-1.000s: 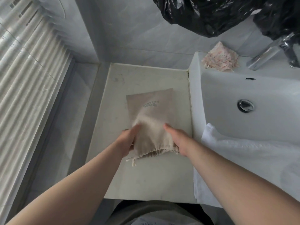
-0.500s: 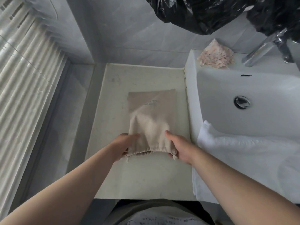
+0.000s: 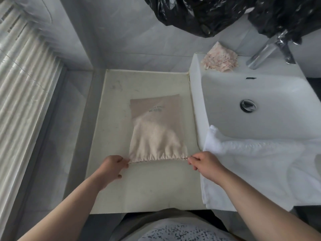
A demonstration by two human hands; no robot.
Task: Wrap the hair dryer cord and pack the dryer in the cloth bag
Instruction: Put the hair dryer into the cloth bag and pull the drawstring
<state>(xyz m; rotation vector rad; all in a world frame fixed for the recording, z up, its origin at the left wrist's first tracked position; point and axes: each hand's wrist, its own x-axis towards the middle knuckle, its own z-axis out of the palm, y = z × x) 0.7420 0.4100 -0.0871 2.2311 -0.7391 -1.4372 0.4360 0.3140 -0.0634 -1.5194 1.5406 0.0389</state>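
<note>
The left hand (image 3: 112,165) and right hand (image 3: 203,161) each pinch what looks like a drawstring end (image 3: 130,162) at the cloth bag (image 3: 156,133) mouth, best pulled apart evenly, low along the bench (image 3: 147,188)

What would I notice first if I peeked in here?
A beige cloth bag lies puffed up in the middle of the pale counter. The left hand and right hand pinch the two ends of its gathered mouth, on the near side. To the right sits a white sink with a white towel draped over its front edge, and a shiny black plastic bag hangs at the top.
</note>
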